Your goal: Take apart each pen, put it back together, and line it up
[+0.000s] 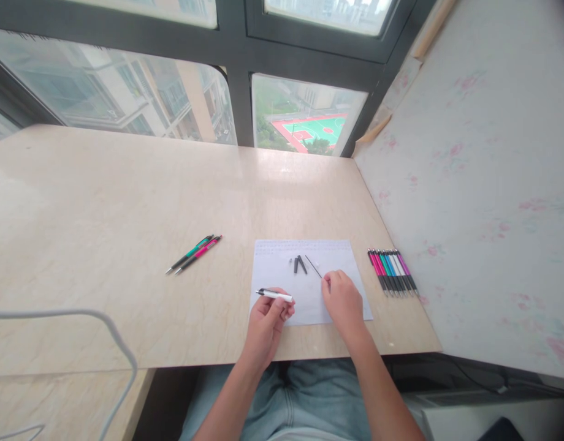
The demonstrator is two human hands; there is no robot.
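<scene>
Tabletop (125,196) bears paper (270,266) at near right, where the left hand (266,315) pinches a white pen barrel (282,296) between nearly closed fingers, the right hand (345,300), fingers drawn together, meets a thin black rod (313,266), whether gripped I cannot tell, and black tubes (295,266) lie left of it.

The right hand (343,300) hides the near end of the thin black rod (313,266). The writing (300,245) on the paper (309,312) is too small to read; the left edge cuts off the cable (70,313).
</scene>
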